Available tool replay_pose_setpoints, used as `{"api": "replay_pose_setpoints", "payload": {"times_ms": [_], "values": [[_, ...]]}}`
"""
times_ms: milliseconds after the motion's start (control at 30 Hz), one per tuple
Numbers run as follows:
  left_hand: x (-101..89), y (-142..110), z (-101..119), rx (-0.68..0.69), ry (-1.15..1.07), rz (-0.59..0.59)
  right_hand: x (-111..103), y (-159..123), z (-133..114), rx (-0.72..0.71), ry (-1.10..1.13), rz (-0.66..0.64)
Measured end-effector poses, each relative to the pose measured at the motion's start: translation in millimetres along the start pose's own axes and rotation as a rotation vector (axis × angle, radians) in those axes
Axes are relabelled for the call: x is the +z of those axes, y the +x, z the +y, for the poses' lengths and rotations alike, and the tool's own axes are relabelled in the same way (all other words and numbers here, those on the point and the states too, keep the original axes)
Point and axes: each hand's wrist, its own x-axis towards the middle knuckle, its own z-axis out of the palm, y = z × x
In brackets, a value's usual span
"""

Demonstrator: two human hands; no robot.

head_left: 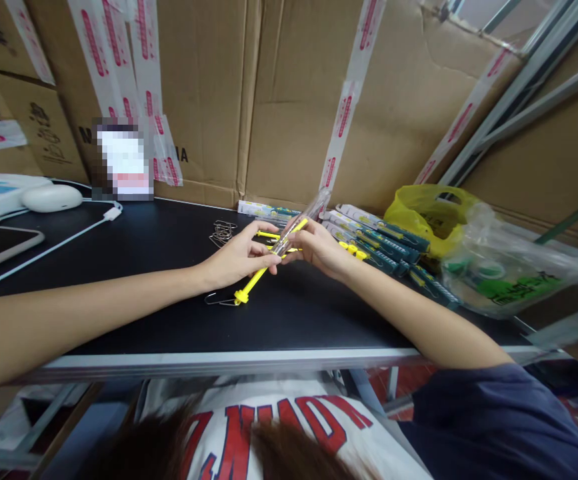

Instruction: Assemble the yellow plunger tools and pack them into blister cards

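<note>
Above the black tabletop, my left hand [241, 257] pinches a thin yellow plastic rod [256, 281] that slants down toward me. At the rod's lower end is a knobbed yellow cap with a bent wire hook [221, 300]. My right hand [317, 248] is closed on a clear plastic sleeve [285, 243], which overlaps the rod's upper part; whether the rod is inside it I cannot tell. Behind my fingers lies another yellow rod [267, 235]. Several loose wire hooks [223, 233] lie in a pile left of it.
Several packaged pieces in dark green and white [369, 237] lie at the right, beside a yellow plastic bag [431, 217] and a clear bag [513, 270]. At left are a phone [3, 247], a white cable [63, 243] and a blurred upright screen [125, 160]. Cardboard [299, 133] walls the back.
</note>
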Motion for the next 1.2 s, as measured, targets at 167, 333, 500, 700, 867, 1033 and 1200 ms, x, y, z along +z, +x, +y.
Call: {"api": "replay_pose_setpoints", "payload": {"times_ms": [167, 333, 500, 700, 867, 1033, 1200], "values": [[0.0, -1.3, 1.6, 0.035, -0.015, 0.037, 1.2, -1.6, 2.7, 0.051, 0.012, -0.074], [-5.8, 1.0, -1.8, 0.030, 0.013, 0.120, 1.2, -2.6, 7.7, 0.068, 0.030, -0.155], [-9.2, 1.6, -2.8, 0.018, 0.085, 0.157, 3.8, -5.4, 7.7, 0.072, 0.080, -0.199], [-6.2, 0.1, 2.2, -0.025, 0.108, 0.162, 5.8, -5.2, 8.7, 0.045, 0.083, -0.222], [-6.8, 3.2, -0.7, -0.101, 0.102, 0.132, 0.5, -1.4, 7.3, 0.043, 0.054, -0.188], [-7.0, 6.2, -4.3, -0.134, 0.140, 0.056, -17.2, 6.7, -1.6, 0.037, 0.047, -0.101], [-7.8, 8.1, -10.2, -0.124, 0.104, 0.040, -35.9, 13.2, -9.3, 0.023, 0.032, -0.033]]}}
